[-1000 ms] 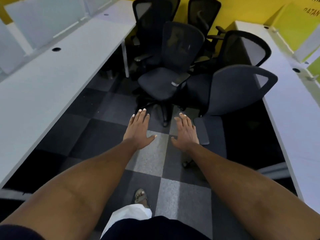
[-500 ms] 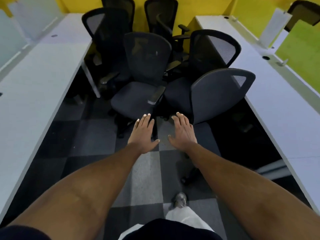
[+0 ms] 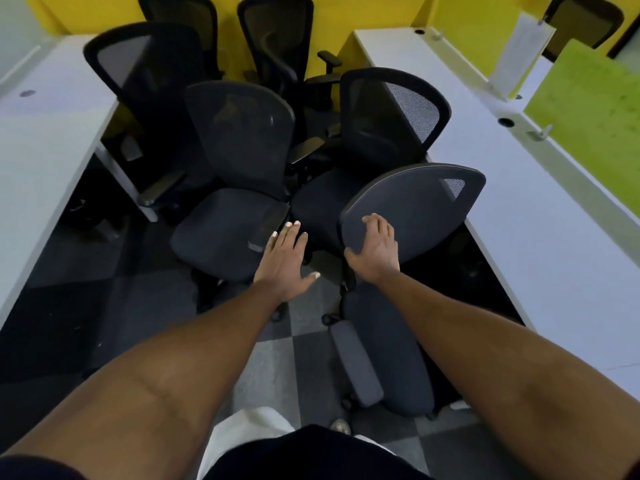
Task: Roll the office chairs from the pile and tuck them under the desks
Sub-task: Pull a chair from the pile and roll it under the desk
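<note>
Your right hand [image 3: 374, 249] grips the nearest chair [image 3: 415, 206] by its backrest edge, thumb beneath; your left hand [image 3: 284, 261] hovers flat and empty beside it. Piled chairs [image 3: 239, 150] beyond overlap, their bases hidden.

No legible text, label or number anywhere.
</note>
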### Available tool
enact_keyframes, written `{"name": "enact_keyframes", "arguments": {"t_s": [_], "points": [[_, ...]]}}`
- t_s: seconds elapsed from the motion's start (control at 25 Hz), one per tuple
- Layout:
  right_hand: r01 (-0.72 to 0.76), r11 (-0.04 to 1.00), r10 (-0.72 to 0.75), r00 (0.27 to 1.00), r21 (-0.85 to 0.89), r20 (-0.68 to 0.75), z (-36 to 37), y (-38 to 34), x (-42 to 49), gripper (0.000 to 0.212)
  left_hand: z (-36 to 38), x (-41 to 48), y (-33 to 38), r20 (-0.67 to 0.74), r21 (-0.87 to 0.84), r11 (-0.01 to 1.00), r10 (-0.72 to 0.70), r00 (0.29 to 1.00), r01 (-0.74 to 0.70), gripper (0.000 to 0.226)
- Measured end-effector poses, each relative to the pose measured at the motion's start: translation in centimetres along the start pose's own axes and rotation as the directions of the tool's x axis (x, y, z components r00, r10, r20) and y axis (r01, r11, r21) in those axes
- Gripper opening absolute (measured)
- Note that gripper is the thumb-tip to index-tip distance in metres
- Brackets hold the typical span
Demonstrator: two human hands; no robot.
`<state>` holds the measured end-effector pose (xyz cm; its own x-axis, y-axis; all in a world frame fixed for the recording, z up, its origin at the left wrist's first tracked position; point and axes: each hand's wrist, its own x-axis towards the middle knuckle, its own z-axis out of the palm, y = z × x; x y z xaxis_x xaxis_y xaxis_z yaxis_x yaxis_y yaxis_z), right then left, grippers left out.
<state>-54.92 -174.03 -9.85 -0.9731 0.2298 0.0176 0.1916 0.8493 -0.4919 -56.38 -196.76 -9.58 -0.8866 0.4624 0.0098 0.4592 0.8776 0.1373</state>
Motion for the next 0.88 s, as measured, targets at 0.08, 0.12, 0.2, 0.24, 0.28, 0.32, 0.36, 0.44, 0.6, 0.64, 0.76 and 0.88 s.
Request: {"name": "enact_keyframes", "arguments": {"t_s": [0.08, 0.12, 0.2, 0.24, 0.28, 0.32, 0.36, 0.44, 0.6, 0.64, 0.76, 0.88], "points": [[-0.182, 0.975, 0.188, 0.981, 0.130, -0.039, -0.1, 0.2, 2.7, 0.077, 0.2, 3.2, 0.7, 0.020, 0.006, 0.999, 0.037, 0.999, -0.037, 0.095], [-0.222, 0.966, 0.230, 0.972, 0.133, -0.048, -0.1, 0.5, 4.4, 0.077, 0.3, 5.2, 0.7, 0.032, 0.010, 0.998, 0.054, 0.998, -0.055, 0.095], [-0.173, 0.983, 0.175, 0.984, 0.064, -0.030, -0.2, 1.1, 6.5, 0.080, 0.2, 7.8, 0.4, 0.046, 0.019, 0.996, 0.083, 0.995, -0.084, 0.095], [-0.169, 0.984, 0.171, 0.985, 0.053, -0.033, -0.1, 1.5, 7.9, 0.081, 0.3, 9.4, -0.2, 0.062, 0.030, 0.994, 0.104, 0.993, -0.106, 0.095], [-0.213, 0.974, 0.217, 0.975, 0.075, -0.045, 0.1, 1.8, 9.7, 0.082, 0.6, 11.7, -1.0, 0.067, 0.042, 0.991, 0.128, 0.990, -0.131, 0.095], [-0.264, 0.958, 0.271, 0.961, 0.114, -0.051, 0.3, 1.8, 10.7, 0.083, 0.7, 13.0, -1.7, 0.067, 0.054, 0.988, 0.140, 0.988, -0.144, 0.095], [-0.321, 0.933, 0.332, 0.942, 0.162, -0.047, 0.4, 1.8, 11.9, 0.085, 0.5, 14.7, -2.3, 0.080, 0.060, 0.985, 0.160, 0.984, -0.165, 0.095], [-0.411, 0.889, 0.426, 0.904, 0.201, -0.035, 1.0, 1.5, 14.8, 0.091, 0.1, 19.1, -3.5, 0.084, 0.067, 0.976, 0.204, 0.975, -0.210, 0.095], [-0.531, 0.824, 0.552, 0.831, 0.195, -0.068, 1.9, 0.3, 20.1, 0.100, -0.7, 26.8, -5.6, 0.097, 0.059, 0.958, 0.275, 0.957, -0.281, 0.095], [-0.572, 0.794, 0.596, 0.800, 0.205, -0.076, 2.0, -0.1, 21.4, 0.101, -0.7, 28.7, -6.2, 0.104, 0.060, 0.952, 0.293, 0.950, -0.300, 0.094], [-0.676, 0.719, 0.692, 0.718, 0.163, -0.074, 2.7, -0.9, 23.0, 0.113, -0.2, 31.7, -7.4, 0.123, 0.055, 0.938, 0.334, 0.935, -0.342, 0.094], [-0.726, 0.679, 0.734, 0.677, 0.108, -0.055, 3.3, -1.3, 24.1, 0.125, 0.9, 32.9, -8.4, 0.155, 0.017, 0.943, 0.325, 0.933, -0.331, 0.095]]}}
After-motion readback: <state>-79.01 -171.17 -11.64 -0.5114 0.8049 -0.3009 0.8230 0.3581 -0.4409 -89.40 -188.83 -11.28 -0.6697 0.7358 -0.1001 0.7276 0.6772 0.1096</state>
